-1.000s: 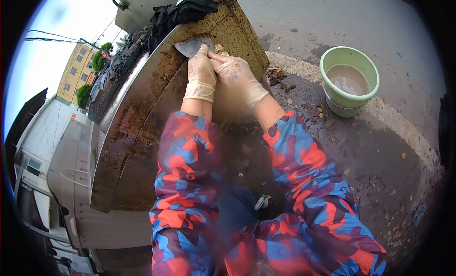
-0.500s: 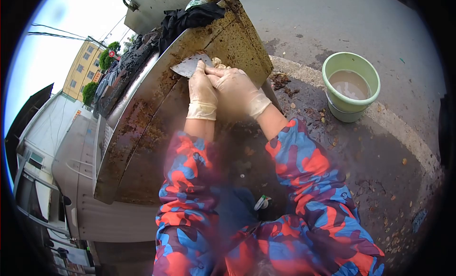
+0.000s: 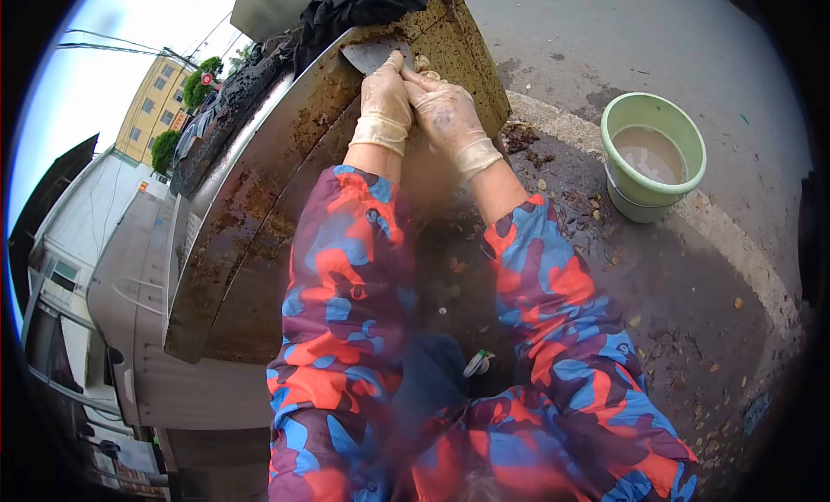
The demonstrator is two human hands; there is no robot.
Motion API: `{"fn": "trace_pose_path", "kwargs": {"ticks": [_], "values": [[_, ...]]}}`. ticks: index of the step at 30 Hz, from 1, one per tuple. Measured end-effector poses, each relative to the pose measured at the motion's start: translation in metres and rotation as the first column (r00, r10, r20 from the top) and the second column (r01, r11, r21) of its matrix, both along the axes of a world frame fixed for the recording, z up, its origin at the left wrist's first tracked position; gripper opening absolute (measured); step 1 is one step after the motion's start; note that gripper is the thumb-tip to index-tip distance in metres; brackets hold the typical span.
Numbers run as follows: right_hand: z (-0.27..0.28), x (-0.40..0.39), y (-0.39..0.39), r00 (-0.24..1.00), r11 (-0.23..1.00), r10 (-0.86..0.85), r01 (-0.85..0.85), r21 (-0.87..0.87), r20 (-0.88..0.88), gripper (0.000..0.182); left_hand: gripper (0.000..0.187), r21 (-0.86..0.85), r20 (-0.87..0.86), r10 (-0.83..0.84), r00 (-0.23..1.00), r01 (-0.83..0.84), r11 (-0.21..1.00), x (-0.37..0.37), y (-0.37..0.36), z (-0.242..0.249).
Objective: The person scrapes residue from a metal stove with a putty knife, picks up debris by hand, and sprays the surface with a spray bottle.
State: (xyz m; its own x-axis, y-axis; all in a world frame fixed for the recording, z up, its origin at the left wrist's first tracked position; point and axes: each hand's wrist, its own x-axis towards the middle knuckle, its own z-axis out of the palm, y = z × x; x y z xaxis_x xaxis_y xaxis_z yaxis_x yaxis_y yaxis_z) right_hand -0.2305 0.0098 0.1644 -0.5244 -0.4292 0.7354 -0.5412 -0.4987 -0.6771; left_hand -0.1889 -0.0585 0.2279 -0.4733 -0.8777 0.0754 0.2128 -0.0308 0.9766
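A wide, flat metal scraper blade (image 3: pixel 370 54) lies against the upper part of a grimy steel panel (image 3: pixel 259 195). My left hand (image 3: pixel 385 102), in a soiled thin pale glove, is closed at the scraper, its thumb along the blade. Close against it, my right hand (image 3: pixel 450 120) in a matching stained glove is wrapped round the handle end, which the fingers mostly hide. Brown, crusted dirt spots the panel around the blade.
Black cloth (image 3: pixel 359 16) is draped over the panel's top edge. To the right, a light green bucket (image 3: pixel 624 180) of murky water stands by a pale kerb strip (image 3: pixel 731 238). Dark scraps and leaves (image 3: pixel 523 143) litter the wet ground.
Both hands and the scraper have moved up the panel, towards the black cloth, with the arms stretching further. The camera view has shifted slightly. The grip looks the same.
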Motion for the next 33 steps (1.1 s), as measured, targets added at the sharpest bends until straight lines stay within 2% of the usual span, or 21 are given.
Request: {"fn": "trace_pose_path", "kwargs": {"ticks": [1,2,5,6,7,9,10,14,16,17,19,20,23,24,25,27,28,29,31,32,33], "values": [[-0.003,-0.003,-0.006,0.979,0.970,-0.185,0.167,-0.175,-0.091,0.034,0.031,-0.003,-0.006,-0.045,0.999,0.045,0.999,-0.007,-0.023,-0.007],[0.004,0.000,0.009,0.999,0.999,-0.031,0.031,0.014,0.009,0.035,0.032,-0.080,0.024,-0.014,1.000,0.016,0.997,-0.004,-0.012,-0.004],[-0.003,0.011,0.022,0.999,0.998,0.039,-0.039,0.045,-0.003,0.035,0.034,0.020,-0.003,0.037,0.999,-0.037,0.999,0.014,0.027,0.001],[-0.006,0.016,0.028,0.997,0.997,0.042,-0.038,0.060,-0.063,0.037,0.036,0.122,-0.063,-0.037,0.997,0.045,0.992,0.028,0.048,0.002],[-0.004,0.023,0.036,0.993,0.981,0.097,-0.084,0.175,-0.064,0.036,0.038,0.140,-0.105,-0.062,0.993,0.077,0.987,0.039,0.053,-0.002],[-0.005,0.036,0.035,0.984,0.981,0.056,-0.023,0.191,-0.170,0.035,0.032,0.191,-0.182,-0.144,0.973,0.179,0.965,0.062,0.053,-0.008],[-0.005,0.041,0.034,0.989,0.967,0.060,-0.025,0.253,-0.134,0.034,0.033,0.116,-0.154,-0.125,0.980,0.144,0.983,0.066,0.055,-0.008],[-0.006,0.033,0.029,0.986,0.965,0.028,0.015,0.260,-0.162,0.034,0.033,0.129,-0.146,-0.079,0.986,0.098,0.987,0.055,0.040,-0.008],[-0.009,0.025,0.021,0.939,0.986,-0.090,0.129,0.101,-0.331,0.034,0.035,0.117,-0.122,-0.089,0.989,0.103,0.988,0.046,0.036,-0.006],[-0.009,0.023,0.016,0.941,0.987,-0.089,0.129,0.100,-0.327,0.034,0.035,0.116,-0.118,-0.088,0.989,0.102,0.988,0.041,0.034,-0.004],[-0.005,0.021,0.014,0.989,0.976,0.146,-0.150,0.159,0.039,0.034,0.032,0.081,-0.088,-0.046,0.995,0.053,0.995,0.035,0.033,0.001],[-0.005,0.019,0.005,0.998,0.995,0.065,-0.064,0.073,-0.009,0.034,0.029,0.069,-0.124,0.007,0.992,0.002,0.998,0.028,0.021,0.001],[0.007,0.012,0.000,0.998,0.999,0.035,-0.036,0.028,0.050,0.035,0.027,0.031,-0.033,-0.008,0.999,0.009,0.999,0.009,-0.004,0.013],[0.006,0.006,-0.004,0.972,0.987,-0.163,0.162,-0.018,-0.167,0.035,0.028,0.004,-0.010,0.057,0.998,-0.057,0.998,0.007,0.007,0.016],[0.008,0.007,0.002,0.973,0.988,-0.154,0.154,-0.018,-0.170,0.035,0.026,-0.035,-0.012,-0.042,0.999,0.041,0.999,0.007,0.003,0.015],[0.014,0.007,0.014,0.998,0.998,-0.062,0.061,-0.025,-0.028,0.034,0.026,-0.076,-0.023,0.004,1.000,-0.006,0.997,0.006,0.004,0.010],[0.015,0.007,0.022,0.994,0.993,-0.048,0.058,0.099,-0.095,0.033,0.027,-0.040,-0.022,-0.010,1.000,0.009,0.999,0.010,0.006,0.007],[0.014,0.009,0.030,0.994,0.994,-0.044,0.055,0.098,-0.103,0.033,0.028,-0.016,-0.026,0.023,0.999,-0.023,1.000,0.017,0.008,0.001],[0.010,0.018,0.043,0.931,0.998,0.042,-0.021,0.064,-0.362,0.033,0.033,0.113,-0.151,-0.026,0.988,0.043,0.993,0.047,0.052,0.004],[0.009,0.020,0.046,0.829,0.997,-0.027,0.066,0.051,-0.559,0.033,0.035,0.173,-0.230,-0.042,0.972,0.083,0.981,0.062,0.064,-0.002],[0.009,0.028,0.048,0.829,0.997,-0.026,0.065,0.051,-0.558,0.033,0.037,0.229,-0.307,-0.053,0.950,0.128,0.965,0.072,0.069,-0.005]]}}
